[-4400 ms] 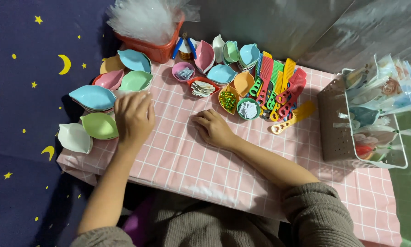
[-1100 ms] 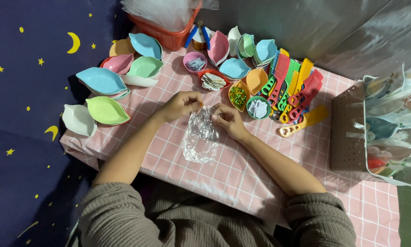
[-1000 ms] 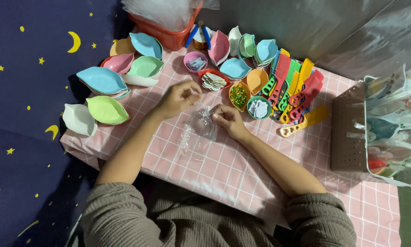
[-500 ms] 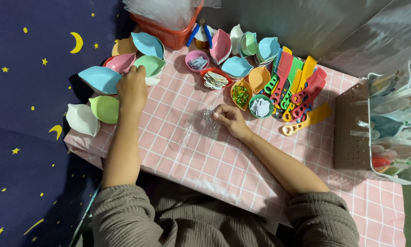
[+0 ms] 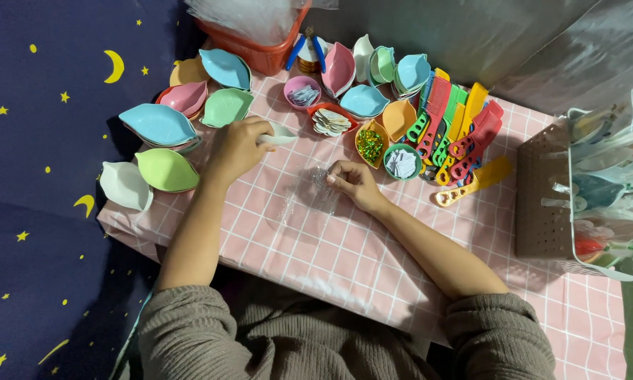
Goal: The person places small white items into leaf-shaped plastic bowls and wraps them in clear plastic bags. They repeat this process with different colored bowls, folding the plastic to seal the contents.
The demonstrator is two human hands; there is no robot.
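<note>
My left hand [image 5: 235,148] grips a pale leaf-shaped dish [image 5: 280,134] by its edge, just in front of the green dish [image 5: 225,107]. My right hand [image 5: 354,184] pinches the top of a clear plastic bag [image 5: 309,197] that lies flat on the pink checked tablecloth [image 5: 345,253]. Stacks of leaf-shaped dishes in blue [image 5: 158,125], lime green [image 5: 166,170] and white [image 5: 125,185] sit to the left of my left hand.
Small bowls of paper pieces [image 5: 330,121], green beads [image 5: 370,144] and white bits [image 5: 402,163] stand behind the bag. Coloured combs [image 5: 457,134] lie to the right of them. A red basket of clear bags [image 5: 260,35] is at the back. A white rack [image 5: 605,190] stands at the right.
Both hands were holding the clear bag; my left hand let go, reached to the dishes on the left and now holds a pale dish. My right hand stays on the bag.
</note>
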